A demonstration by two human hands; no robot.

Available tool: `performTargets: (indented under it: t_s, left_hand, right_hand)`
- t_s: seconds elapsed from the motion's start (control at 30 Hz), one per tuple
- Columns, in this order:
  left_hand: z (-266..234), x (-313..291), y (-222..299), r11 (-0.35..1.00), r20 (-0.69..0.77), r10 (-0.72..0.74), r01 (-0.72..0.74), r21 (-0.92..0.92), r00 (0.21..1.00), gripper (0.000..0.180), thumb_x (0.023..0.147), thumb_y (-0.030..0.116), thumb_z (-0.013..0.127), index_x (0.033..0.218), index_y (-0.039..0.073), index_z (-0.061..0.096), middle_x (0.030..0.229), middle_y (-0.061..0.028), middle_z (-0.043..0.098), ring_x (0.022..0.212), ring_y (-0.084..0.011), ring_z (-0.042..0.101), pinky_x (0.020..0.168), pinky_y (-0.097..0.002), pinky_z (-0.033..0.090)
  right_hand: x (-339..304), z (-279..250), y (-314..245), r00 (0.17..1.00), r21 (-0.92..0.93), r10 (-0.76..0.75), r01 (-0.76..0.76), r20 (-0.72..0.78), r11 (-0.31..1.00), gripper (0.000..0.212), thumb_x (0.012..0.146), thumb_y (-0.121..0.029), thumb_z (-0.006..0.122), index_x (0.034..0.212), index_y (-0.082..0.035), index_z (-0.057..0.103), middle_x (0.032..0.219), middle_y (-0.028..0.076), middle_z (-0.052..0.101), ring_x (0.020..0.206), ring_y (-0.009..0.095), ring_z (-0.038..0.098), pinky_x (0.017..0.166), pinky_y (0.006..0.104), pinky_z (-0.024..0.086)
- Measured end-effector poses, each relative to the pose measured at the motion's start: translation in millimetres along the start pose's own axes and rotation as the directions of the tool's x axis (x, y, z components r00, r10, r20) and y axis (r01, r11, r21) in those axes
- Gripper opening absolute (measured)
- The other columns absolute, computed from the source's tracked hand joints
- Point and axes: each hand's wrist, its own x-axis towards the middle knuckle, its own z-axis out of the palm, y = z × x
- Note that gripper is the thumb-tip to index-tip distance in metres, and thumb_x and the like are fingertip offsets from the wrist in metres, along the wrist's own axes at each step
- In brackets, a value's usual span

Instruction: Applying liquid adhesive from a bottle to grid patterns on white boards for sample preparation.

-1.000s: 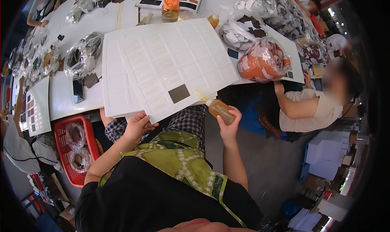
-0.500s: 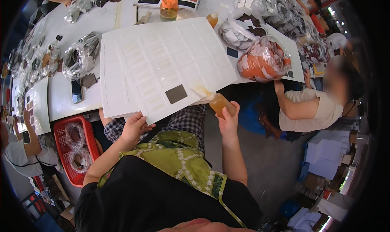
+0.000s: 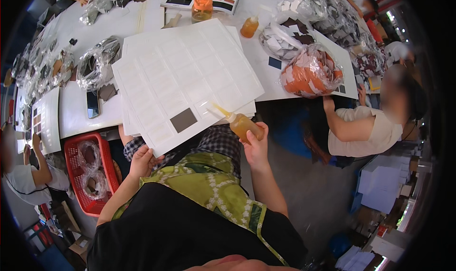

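Note:
A large white card (image 3: 199, 67) with a printed grid of faint frames lies over the table's near edge, on top of other white sheets. One dark grey-brown swatch (image 3: 184, 120) fills a frame near its lower edge. My left hand (image 3: 142, 161) pinches the card's near corner between thumb and fingers. In my right hand (image 3: 256, 145) is a squeeze bottle (image 3: 244, 128) of amber liquid, probably glue, held tilted. Its nozzle points left at the card, right of the swatch, beside a small glossy streak. Whether the tip touches the card I cannot tell.
Beyond the card stand an orange-topped jar (image 3: 202, 7) and another amber bottle (image 3: 249, 27). Plastic-wrapped swatches (image 3: 311, 70) sit at right, near a co-worker (image 3: 356, 126). A phone (image 3: 93, 104) lies at left, above a red basket (image 3: 90, 173) holding wrapped bundles.
The card has shifted left and turned slightly, uncovering more of the far amber bottle. My left hand moved left and down with its corner. My right hand brought the squeeze bottle leftward.

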Motion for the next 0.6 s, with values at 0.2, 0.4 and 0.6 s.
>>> performTargets:
  t_s: [0.2,0.4,0.6]
  left_hand:
    - [31.9,-4.1,22.7,0.999,-0.011,-0.029,0.029,0.033,1.0,0.025,0.095,0.015,0.043,0.114,0.002,0.051,0.077,-0.0046,0.058,0.073,-0.0179,0.061,0.075,-0.0351,0.055]
    - [17.6,4.2,22.9,1.0,0.051,-0.011,0.012,-0.029,0.999,0.028,0.095,0.014,0.038,0.117,0.001,0.049,0.095,-0.0076,0.062,0.081,-0.0187,0.063,0.071,-0.0337,0.053]
    - [28.3,3.4,27.5,1.0,-0.046,-0.027,0.026,-0.015,0.999,0.033,0.092,0.016,0.038,0.12,0.002,0.048,0.084,-0.0034,0.058,0.07,-0.014,0.057,0.07,-0.0327,0.052]
  right_hand:
    - [20.7,-33.8,-5.0,0.976,-0.023,-0.139,0.137,-0.165,0.99,0.039,0.085,-0.007,0.062,0.115,-0.016,0.039,0.114,0.006,0.049,0.1,0.02,0.053,0.07,0.0353,0.049]
    - [31.2,-53.6,-20.8,0.814,-0.591,-0.573,0.51,0.097,0.625,0.046,0.078,-0.001,0.068,0.112,-0.011,0.039,0.121,0.013,0.042,0.107,0.022,0.048,0.085,0.0353,0.046]
    - [36.8,-52.8,-25.3,0.674,-0.735,-0.656,0.625,0.339,0.263,0.049,0.075,-0.003,0.071,0.11,-0.01,0.039,0.12,0.016,0.04,0.111,0.024,0.044,0.096,0.0341,0.037]
